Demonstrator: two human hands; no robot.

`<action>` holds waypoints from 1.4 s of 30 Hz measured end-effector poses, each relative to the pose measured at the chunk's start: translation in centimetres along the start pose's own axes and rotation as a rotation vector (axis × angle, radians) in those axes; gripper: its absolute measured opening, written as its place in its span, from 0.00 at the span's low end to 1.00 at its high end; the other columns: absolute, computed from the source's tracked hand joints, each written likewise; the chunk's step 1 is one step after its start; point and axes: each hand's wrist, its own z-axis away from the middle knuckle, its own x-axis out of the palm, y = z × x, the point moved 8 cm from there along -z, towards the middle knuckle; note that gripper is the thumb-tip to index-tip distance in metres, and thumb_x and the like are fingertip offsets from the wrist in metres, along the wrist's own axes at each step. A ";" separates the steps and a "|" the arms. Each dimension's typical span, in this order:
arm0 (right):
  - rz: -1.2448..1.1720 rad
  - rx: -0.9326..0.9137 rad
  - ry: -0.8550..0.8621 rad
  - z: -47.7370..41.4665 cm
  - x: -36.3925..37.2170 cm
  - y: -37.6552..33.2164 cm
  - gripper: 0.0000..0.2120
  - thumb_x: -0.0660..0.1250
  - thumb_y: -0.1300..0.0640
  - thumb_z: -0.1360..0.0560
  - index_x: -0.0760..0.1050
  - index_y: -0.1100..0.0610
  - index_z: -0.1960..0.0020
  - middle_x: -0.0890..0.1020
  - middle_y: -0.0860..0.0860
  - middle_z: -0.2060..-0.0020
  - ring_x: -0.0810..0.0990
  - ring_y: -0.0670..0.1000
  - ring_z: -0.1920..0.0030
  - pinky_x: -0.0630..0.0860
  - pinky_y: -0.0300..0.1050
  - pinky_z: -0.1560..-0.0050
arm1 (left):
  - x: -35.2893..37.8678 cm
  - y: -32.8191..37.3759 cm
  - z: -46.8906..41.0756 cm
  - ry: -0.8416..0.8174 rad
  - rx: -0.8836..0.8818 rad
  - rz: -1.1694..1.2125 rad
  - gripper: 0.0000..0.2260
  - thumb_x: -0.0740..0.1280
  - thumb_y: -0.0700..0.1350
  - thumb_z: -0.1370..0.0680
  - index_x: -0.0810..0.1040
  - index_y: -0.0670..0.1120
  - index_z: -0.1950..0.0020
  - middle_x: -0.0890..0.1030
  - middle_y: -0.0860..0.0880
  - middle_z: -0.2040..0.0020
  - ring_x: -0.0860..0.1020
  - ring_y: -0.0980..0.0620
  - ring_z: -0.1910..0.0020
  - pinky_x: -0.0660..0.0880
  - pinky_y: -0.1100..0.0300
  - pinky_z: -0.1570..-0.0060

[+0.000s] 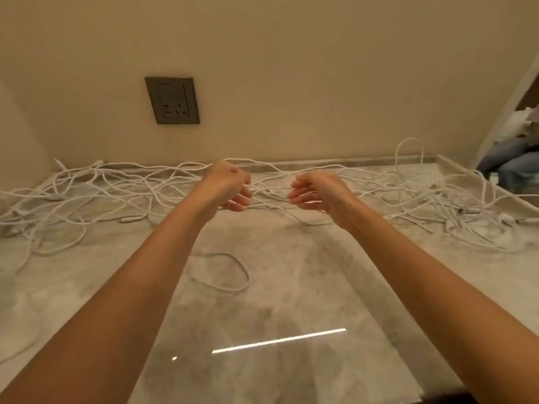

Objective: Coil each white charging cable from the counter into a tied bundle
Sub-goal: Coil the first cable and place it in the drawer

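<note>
Two bare forearms stretch forward over a pale marbled counter (306, 287), and both hands hover at its back part, just above a tangle of white charging cables (116, 188). The left hand (230, 185) has its fingers curled inward with the thumb close to the forefinger. Strands run right past its fingertips, and I cannot tell whether it pinches one. The right hand (316, 192) faces it, palm turned inward, fingers loosely bent and spread, with nothing visibly in its grip. A small gap crossed by several thin strands lies between the two hands.

The cables sprawl uncoiled along the whole back edge of the counter, from the far left to the far right, crossing each other in loose loops. The heap is denser at the right end, where one strand arches up against the wall. A single loose loop (224, 272) lies apart from the tangle, nearer the person, beside the left forearm. A dark grey wall socket (172, 100) sits on the beige wall above the left part of the cables. A bright strip of reflected light (277, 341) shows on the counter's glossy near surface.
</note>
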 end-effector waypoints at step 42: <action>0.488 -0.714 0.039 4.9 -8.5 -1.4 0.09 0.62 0.66 0.23 0.80 0.66 0.54 0.77 0.49 0.72 0.74 0.36 0.70 0.67 0.28 0.62 | 12.3 5.5 3.7 0.113 0.547 -0.385 0.07 0.66 0.41 0.24 0.79 0.39 0.50 0.74 0.44 0.49 0.75 0.48 0.51 0.69 0.62 0.56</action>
